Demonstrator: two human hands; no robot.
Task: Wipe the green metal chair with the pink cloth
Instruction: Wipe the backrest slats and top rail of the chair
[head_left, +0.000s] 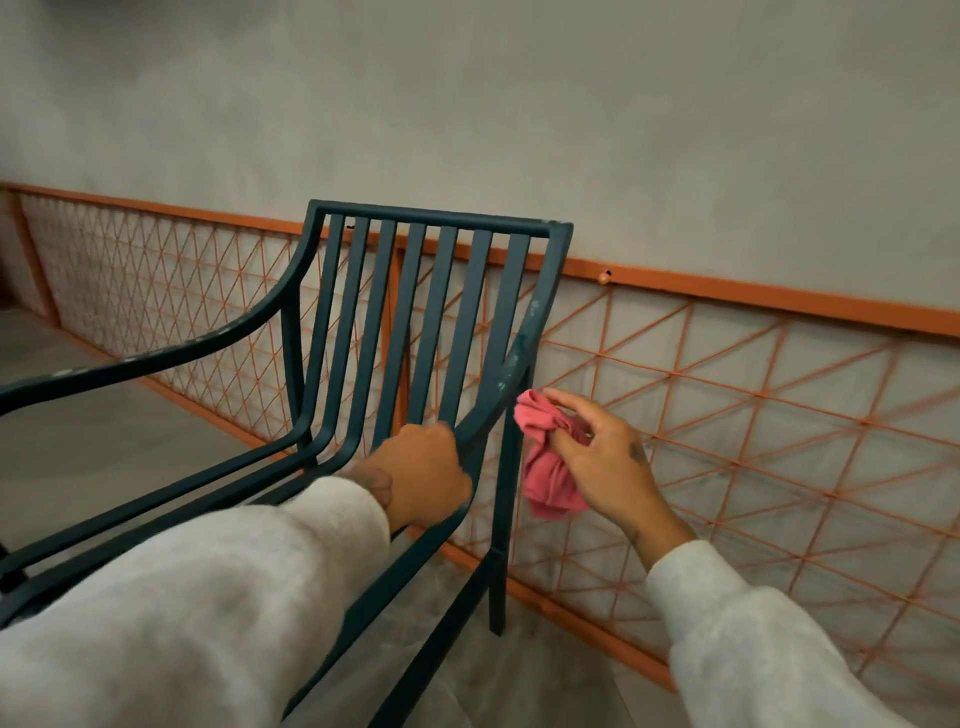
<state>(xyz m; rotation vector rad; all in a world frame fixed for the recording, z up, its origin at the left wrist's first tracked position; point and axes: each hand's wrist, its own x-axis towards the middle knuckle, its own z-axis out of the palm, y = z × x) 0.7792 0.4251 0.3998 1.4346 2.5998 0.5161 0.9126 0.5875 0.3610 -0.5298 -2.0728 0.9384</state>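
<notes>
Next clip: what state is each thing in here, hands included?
green metal chair: standing upright, pale scuffs on its near back post.
pink cloth: bunched up, held beside that post; contact unclear.
left hand: grips the chair's near armrest.
right hand: pinches the pink cloth.

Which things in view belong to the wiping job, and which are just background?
Job: green metal chair, pink cloth, right hand pinching the cloth, left hand gripping the chair frame.
Background: orange lattice railing, grey wall, floor.
</notes>
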